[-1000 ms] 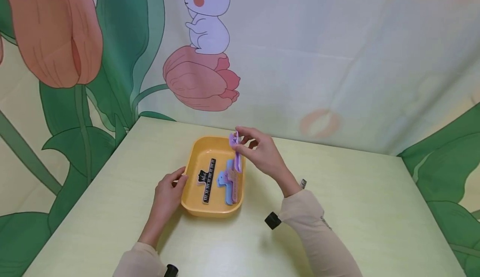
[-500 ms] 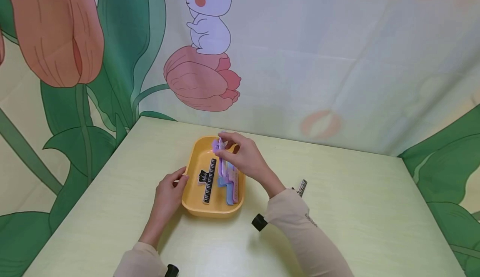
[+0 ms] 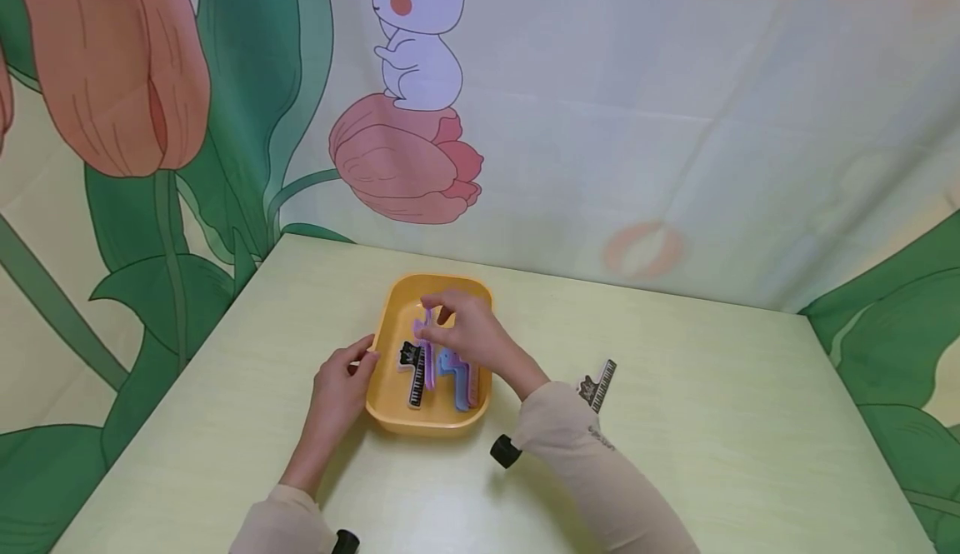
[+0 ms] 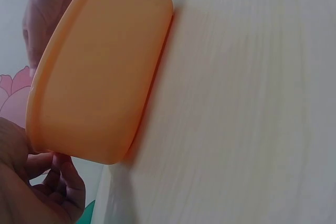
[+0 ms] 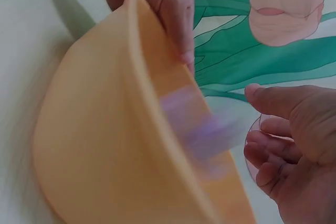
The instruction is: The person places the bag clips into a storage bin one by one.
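A yellow plastic tray [image 3: 378, 404] stands on the table, and my left hand [image 3: 340, 387] grips its left rim. Above the tray's middle is my right hand [image 3: 468, 329]. A purple clip [image 3: 430, 371] hangs just below its fingertips; in the right wrist view this clip [image 5: 210, 135] is blurred and apart from the thumb and fingers. Left of it in the tray lies a black clip with piano keys [image 3: 417, 379]. At the tray's right side lie a blue clip [image 3: 460, 387] and a pink clip [image 3: 473, 387], partly hidden by the right hand.
Another black piano-key clip [image 3: 602, 385] lies on the pale table [image 3: 712, 429] right of the tray, partly behind the right sleeve [image 3: 570, 429]. A printed curtain [image 3: 562, 121] with tulips and a rabbit hangs behind the table.
My right hand has moved left and down with the purple clip, from the tray's right rim to beside the black clip, and its fingers have let go. The left hand stays at the rim.
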`<state>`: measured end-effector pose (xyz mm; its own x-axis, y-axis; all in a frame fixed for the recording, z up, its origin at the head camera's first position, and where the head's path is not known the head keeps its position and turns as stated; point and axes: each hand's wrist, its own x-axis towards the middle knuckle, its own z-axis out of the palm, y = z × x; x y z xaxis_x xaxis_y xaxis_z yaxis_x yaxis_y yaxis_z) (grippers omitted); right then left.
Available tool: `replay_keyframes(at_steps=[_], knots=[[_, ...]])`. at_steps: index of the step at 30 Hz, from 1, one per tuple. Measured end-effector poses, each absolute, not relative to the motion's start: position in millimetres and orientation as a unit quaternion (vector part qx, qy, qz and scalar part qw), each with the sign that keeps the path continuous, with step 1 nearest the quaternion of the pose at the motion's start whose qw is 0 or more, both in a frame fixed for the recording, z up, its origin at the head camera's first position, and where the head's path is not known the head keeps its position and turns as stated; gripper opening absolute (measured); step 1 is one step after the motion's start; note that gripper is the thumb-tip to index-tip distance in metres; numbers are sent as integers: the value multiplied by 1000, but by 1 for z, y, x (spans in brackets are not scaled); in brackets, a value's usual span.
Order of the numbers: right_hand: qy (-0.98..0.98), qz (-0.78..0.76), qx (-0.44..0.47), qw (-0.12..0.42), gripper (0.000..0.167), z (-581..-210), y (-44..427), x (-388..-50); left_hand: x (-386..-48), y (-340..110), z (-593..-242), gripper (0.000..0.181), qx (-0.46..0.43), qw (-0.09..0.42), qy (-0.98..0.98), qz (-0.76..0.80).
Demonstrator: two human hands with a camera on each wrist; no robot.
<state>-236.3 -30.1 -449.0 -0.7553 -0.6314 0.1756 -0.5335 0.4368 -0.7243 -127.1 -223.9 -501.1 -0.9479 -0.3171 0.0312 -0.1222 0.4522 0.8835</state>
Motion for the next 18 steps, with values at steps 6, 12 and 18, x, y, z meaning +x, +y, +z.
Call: replay_keyframes(at_steps=[6,12,18], knots=[[858,-388,-333,54,43,-450,-24,-237,-127,-224,-499,42,132,96,-848,-504],[856,-392,-336,39,42,-448,-16,-238,-125,-223,-497,42,134,94,-849,-503],[851,-398,-342,24,41,-448,-13,-240,-126,-222,-496,42,132,92,-853,-497]])
